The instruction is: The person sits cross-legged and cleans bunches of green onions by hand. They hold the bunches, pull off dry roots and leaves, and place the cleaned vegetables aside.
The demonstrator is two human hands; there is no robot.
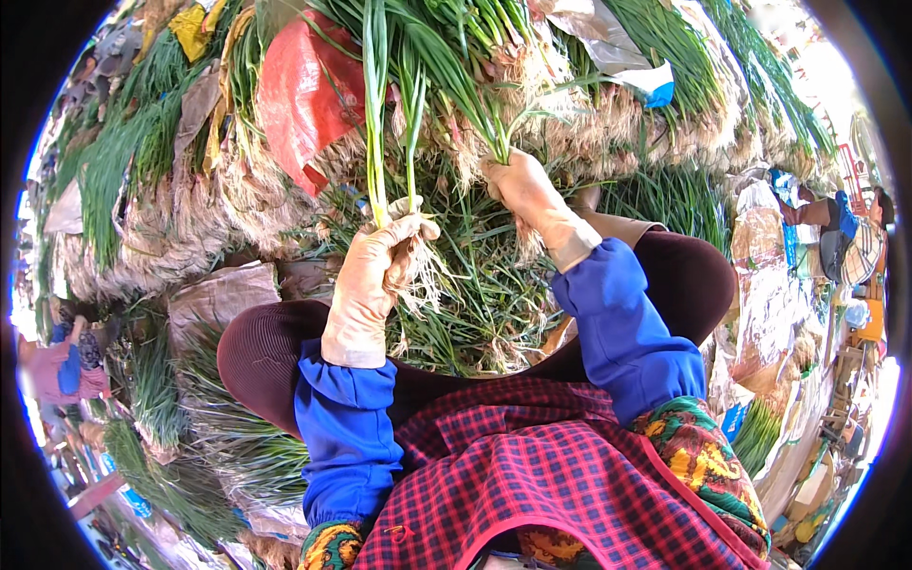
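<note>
Green spring onions (655, 133), their pale roots showing, make a wide bank across the upper part of the view. Below spreads one red-and-navy checked apron (513, 456), between two bright blue sleeves (347, 446). Cut leaves (465, 313) cover the ground between two bent knees (271, 356). There is one red plastic sheet (309, 104); any print on the blue-and-white plastic (655, 84) is too small for reading. The left hand (366, 275) points upward, its fingers curled around the lower ends of at least two stalks (377, 123), roots hanging beside. The right hand (527, 190), forearm slanting inward, has its fingers closed on a slim bunch (499, 142), whose stalks I cannot count.
</note>
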